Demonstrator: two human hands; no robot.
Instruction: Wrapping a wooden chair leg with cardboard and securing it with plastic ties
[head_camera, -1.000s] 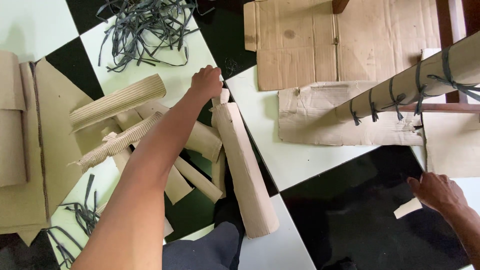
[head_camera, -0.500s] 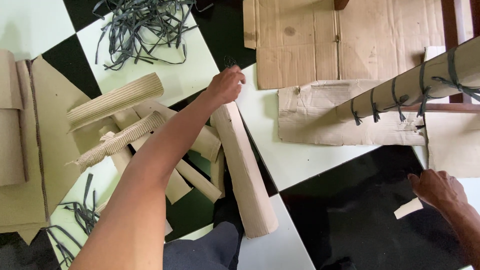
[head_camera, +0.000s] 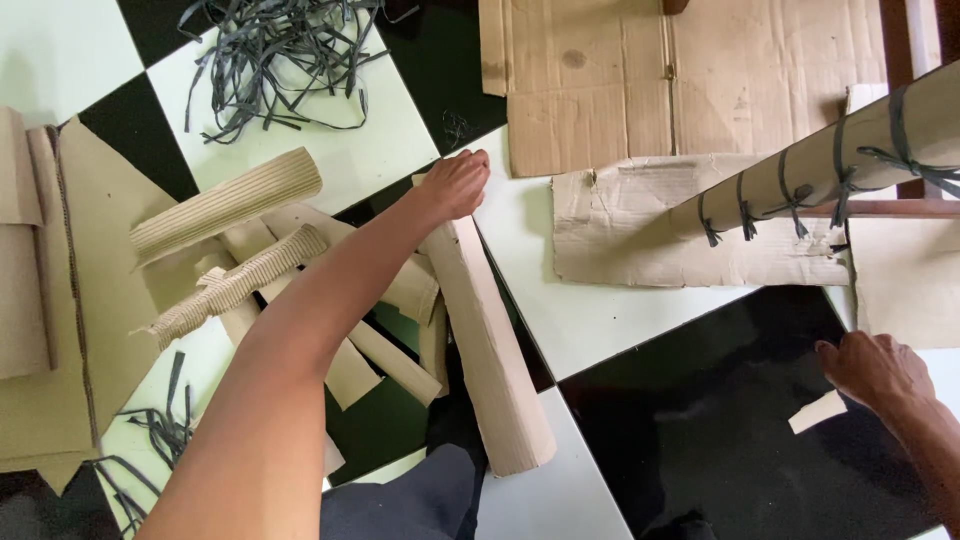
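Note:
My left hand (head_camera: 455, 185) reaches across a heap of rolled cardboard and rests on the far end of a long rolled cardboard tube (head_camera: 490, 345) lying on the floor; its fingers curl over that end. My right hand (head_camera: 875, 368) lies flat on a black floor tile at the right, fingers apart, touching a small pale cardboard scrap (head_camera: 818, 411). A long cardboard roll tied with dark straps (head_camera: 830, 165) slants above the floor at the upper right, apart from both hands.
Several corrugated rolls and strips (head_camera: 230, 205) lie left of my arm. A tangle of dark plastic strapping (head_camera: 270, 50) sits at the top. Flat cardboard sheets (head_camera: 620, 80) lie at the top and far left (head_camera: 90, 300). The floor is black-and-white tile.
My left hand has moved rightward along the heap, from the pile's top onto the far end of the long tube. My right hand has hardly moved.

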